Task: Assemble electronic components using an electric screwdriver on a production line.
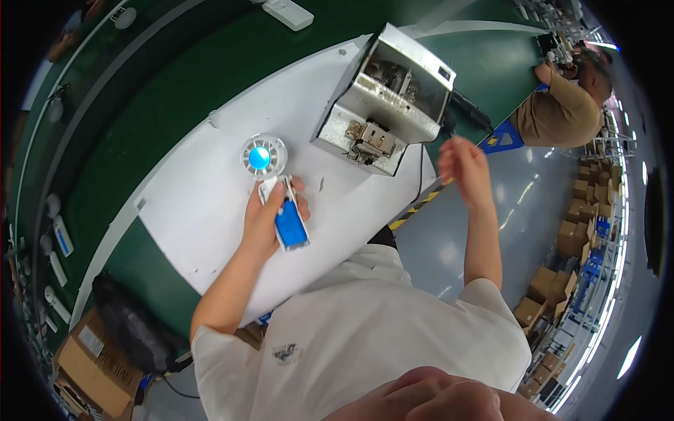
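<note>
My left hand (260, 219) is closed around the handle of a white handheld fan. The fan's round, clear-ribbed head (247, 158) points away from me and has a shiny blue disc at its centre. In the opened handle lies a blue rectangular block (291, 226), with my fingertips at its far end. My right hand (465, 170) is raised off the table's right edge, beside the metal machine (393, 105). Its fingers are curled together, and whatever they may hold cannot be made out.
The machine stands on a white sheet (210, 182) over the green bench. A black cable hangs beside it. More white fans (57, 270) lie along the far left. Cardboard boxes (98, 358) stand at lower left, and a person (562, 112) sits working at far right.
</note>
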Available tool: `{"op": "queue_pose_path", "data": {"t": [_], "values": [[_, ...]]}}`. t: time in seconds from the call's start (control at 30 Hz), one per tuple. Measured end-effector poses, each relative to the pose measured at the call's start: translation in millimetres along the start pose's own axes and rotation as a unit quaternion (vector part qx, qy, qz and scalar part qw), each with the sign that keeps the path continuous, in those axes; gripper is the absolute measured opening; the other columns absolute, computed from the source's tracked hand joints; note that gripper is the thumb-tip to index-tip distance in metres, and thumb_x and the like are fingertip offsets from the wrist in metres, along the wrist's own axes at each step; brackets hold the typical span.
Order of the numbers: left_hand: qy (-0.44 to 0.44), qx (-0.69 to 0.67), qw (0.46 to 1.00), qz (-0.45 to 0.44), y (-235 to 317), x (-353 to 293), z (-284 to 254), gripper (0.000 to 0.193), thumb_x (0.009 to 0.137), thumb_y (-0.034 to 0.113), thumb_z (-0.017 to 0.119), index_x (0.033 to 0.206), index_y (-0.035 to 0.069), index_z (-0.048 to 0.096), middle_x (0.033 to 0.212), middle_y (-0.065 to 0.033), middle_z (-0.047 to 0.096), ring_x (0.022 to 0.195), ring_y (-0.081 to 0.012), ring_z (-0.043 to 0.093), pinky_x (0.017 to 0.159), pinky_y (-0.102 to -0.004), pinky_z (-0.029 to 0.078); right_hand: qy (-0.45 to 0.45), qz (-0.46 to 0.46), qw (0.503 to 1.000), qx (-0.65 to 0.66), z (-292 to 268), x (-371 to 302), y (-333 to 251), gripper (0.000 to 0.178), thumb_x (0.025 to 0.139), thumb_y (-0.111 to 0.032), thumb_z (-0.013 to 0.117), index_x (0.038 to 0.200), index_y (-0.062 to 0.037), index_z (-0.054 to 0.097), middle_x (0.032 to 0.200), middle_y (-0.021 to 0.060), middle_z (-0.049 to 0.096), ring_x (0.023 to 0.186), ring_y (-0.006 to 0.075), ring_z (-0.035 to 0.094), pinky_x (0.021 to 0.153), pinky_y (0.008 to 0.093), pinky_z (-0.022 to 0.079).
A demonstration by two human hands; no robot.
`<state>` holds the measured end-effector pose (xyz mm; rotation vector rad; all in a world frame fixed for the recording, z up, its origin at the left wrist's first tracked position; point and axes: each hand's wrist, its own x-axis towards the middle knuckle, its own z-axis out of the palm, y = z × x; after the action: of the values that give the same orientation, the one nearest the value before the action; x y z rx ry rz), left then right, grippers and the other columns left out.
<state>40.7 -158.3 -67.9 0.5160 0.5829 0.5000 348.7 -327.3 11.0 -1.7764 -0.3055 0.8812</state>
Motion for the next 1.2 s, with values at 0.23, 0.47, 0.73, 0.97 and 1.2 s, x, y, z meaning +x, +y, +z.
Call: {"op": "queue_pose_path", "data": {"t": [0.23, 0.47, 0.73, 0.97, 1.2], "values": [[-0.039, 0.122, 0.991, 0.030, -14.5, -0.3, -0.5, 0.036, 0.097, 0.024, 0.052, 0.124, 0.002, 0.042, 0.106, -0.0112, 0.058, 0.071, -0.0164, 0.058, 0.061, -0.0298, 0.052, 0.211, -0.547, 0.649, -0.485, -62.6, 110.3, 4.8, 0.026, 0.088, -0.017, 0.063, 0.108, -0.0022, 0.059, 0.099, 0.0077, 0.064, 0.079, 0.0242, 0.061, 0.070, 0.0308, 0.049], [-0.024, 0.116, 0.993, 0.016, -11.1, -5.4, 0.1, 0.034, 0.097, 0.022, 0.051, 0.124, 0.004, 0.041, 0.109, -0.0108, 0.058, 0.074, -0.0174, 0.061, 0.062, -0.0278, 0.053, 0.163, -0.414, 0.621, -0.645, -69.3, 142.8, 32.1, 0.032, 0.092, -0.034, 0.057, 0.106, -0.0060, 0.053, 0.091, 0.0107, 0.060, 0.079, 0.0293, 0.061, 0.069, 0.0361, 0.050], [-0.037, 0.138, 0.989, 0.024, -11.4, -6.4, 0.4, 0.034, 0.096, 0.023, 0.053, 0.123, 0.003, 0.043, 0.109, -0.0092, 0.059, 0.078, -0.0171, 0.062, 0.065, -0.0274, 0.054, 0.190, -0.384, 0.612, -0.664, -60.5, 136.9, 31.7, 0.036, 0.093, -0.040, 0.052, 0.103, -0.0056, 0.052, 0.087, 0.0117, 0.059, 0.079, 0.0295, 0.061, 0.067, 0.0375, 0.050], [-0.035, 0.142, 0.989, 0.019, -9.0, -7.3, -1.2, 0.036, 0.093, 0.018, 0.057, 0.123, 0.003, 0.043, 0.113, -0.0097, 0.059, 0.085, -0.0191, 0.064, 0.069, -0.0281, 0.055, 0.237, -0.439, 0.548, -0.671, -55.9, 134.5, 25.2, 0.036, 0.094, -0.038, 0.052, 0.104, -0.0036, 0.055, 0.088, 0.0151, 0.060, 0.079, 0.0319, 0.060, 0.068, 0.0402, 0.050], [-0.131, 0.094, 0.986, 0.051, -8.6, -8.3, -12.6, 0.059, 0.084, 0.002, 0.063, 0.134, 0.006, 0.031, 0.129, -0.0141, 0.051, 0.106, -0.0250, 0.061, 0.079, -0.0312, 0.055, 0.090, -0.432, 0.698, -0.564, -9.7, 79.4, 31.8, 0.036, 0.091, -0.023, 0.056, 0.116, 0.0010, 0.051, 0.109, 0.0182, 0.061, 0.090, 0.0350, 0.061, 0.079, 0.0392, 0.048]]}}
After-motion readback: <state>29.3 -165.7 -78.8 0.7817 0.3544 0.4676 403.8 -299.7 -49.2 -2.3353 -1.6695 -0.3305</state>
